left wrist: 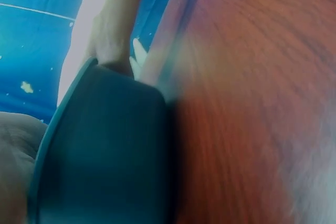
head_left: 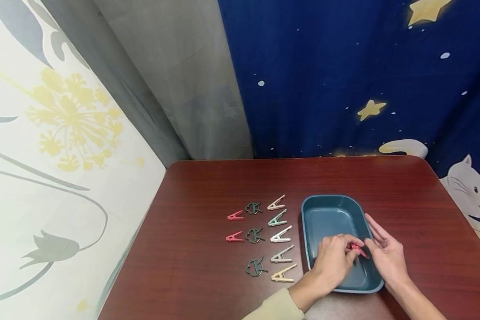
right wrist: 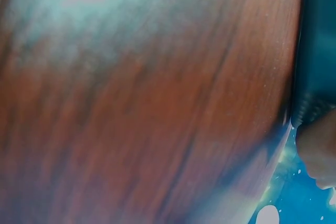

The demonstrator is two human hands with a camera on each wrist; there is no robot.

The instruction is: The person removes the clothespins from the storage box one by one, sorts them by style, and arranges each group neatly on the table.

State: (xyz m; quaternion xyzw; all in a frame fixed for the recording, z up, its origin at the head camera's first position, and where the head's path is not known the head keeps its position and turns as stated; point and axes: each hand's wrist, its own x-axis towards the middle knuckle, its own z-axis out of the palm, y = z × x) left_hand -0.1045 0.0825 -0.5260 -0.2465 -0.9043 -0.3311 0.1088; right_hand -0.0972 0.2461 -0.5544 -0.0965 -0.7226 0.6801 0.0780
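My left hand (head_left: 334, 258) reaches over a blue-green plastic tray (head_left: 318, 222) and pinches a red clothespin (head_left: 359, 250) between thumb and fingertips. On the tray's right side my right hand (head_left: 388, 255) holds the wall, fingers along the outside and thumb at the rim, close to the red clothespin. Small dark pieces show in the tray under my left hand, mostly hidden. The tray wall (left wrist: 115, 145) fills much of the left wrist view. At the right wrist view's edge, the tray side (right wrist: 320, 40) appears beside part of a hand (right wrist: 317, 148).
Left of the tray, clothespins lie in columns: pale ones such as a white one (head_left: 281, 234) and a yellow one (head_left: 283, 273), several dark green round-wire clips (head_left: 254, 235), and two red ones (head_left: 234, 237). The brown table (head_left: 184, 249) meets curtains behind.
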